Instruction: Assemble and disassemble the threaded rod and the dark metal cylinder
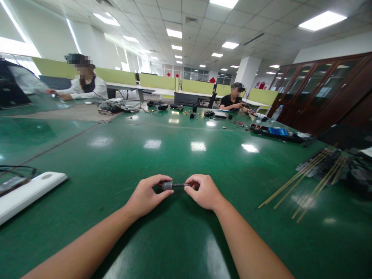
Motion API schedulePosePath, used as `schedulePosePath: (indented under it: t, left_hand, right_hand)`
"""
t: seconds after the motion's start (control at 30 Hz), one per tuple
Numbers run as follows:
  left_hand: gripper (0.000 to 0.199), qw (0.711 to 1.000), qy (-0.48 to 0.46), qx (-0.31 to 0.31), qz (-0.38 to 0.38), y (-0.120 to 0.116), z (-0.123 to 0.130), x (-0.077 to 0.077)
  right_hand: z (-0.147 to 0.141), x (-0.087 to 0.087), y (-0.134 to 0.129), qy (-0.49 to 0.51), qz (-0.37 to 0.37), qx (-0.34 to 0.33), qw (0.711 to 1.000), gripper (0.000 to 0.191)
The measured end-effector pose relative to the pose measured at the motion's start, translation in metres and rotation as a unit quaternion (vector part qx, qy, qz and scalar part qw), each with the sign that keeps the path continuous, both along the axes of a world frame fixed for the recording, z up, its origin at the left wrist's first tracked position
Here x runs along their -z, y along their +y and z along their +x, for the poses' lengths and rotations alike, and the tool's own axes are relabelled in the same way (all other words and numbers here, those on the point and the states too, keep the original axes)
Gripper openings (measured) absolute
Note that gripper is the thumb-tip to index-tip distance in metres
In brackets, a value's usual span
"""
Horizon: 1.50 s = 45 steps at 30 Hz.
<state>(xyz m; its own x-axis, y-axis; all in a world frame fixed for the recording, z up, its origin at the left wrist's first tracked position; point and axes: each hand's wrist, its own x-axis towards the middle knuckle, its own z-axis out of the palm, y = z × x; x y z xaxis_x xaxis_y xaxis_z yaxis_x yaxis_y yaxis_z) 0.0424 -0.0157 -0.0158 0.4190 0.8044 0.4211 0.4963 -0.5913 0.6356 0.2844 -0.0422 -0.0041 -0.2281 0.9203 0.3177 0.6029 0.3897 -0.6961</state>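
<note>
Just above the green table, a small grey cylindrical part is pinched between the thumb and fingers of my left hand. A thin dark shaft points from it to the right, lying level. My right hand pinches the far end of this shaft, with thumb and index finger closed on it. Too small to make out are the details of the shaft, and my fingers cover both ends of the piece.
At right lie several thin wooden sticks. A long white bar-shaped object sits at left. Across the table are a black tray, a plastic bottle and assorted electronics. One person sits far left, another far right.
</note>
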Motion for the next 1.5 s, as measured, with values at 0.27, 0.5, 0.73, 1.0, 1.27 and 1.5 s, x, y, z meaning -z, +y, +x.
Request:
schedulePosePath:
  t: [0.27, 0.5, 0.73, 1.0, 1.27, 1.5]
  left_hand:
    - [0.031, 1.000, -0.003, 0.002, 0.001, -0.0004, -0.0012, -0.0004]
    - [0.031, 1.000, -0.001, -0.002, -0.002, -0.0004, -0.0014, 0.0000]
    - [0.031, 1.000, -0.006, -0.003, 0.003, 0.0000, -0.0019, 0.0000]
    - [0.031, 1.000, -0.001, -0.008, 0.007, 0.0004, -0.0021, -0.0014]
    - [0.032, 1.000, -0.001, -0.010, -0.003, 0.0005, -0.0023, -0.0001]
    - [0.032, 1.000, -0.001, -0.009, -0.004, 0.0000, -0.0029, -0.0017]
  right_hand:
    - [-0.0003, 0.0023, 0.0005, 0.006, -0.001, -0.001, 1.000, 0.009]
    - [0.0013, 0.0010, 0.0003, 0.006, -0.004, 0.000, 1.000, 0.009]
    - [0.0018, -0.0012, 0.0003, 0.002, -0.006, 0.005, 1.000, 0.009]
    - [0.0025, -0.0030, -0.0004, -0.006, -0.010, 0.011, 1.000, 0.009]
    - [0.0041, -0.0020, 0.0002, -0.012, -0.006, 0.009, 1.000, 0.009]
    - [0.0041, -0.0033, -0.0004, -0.013, -0.005, 0.011, 1.000, 0.010]
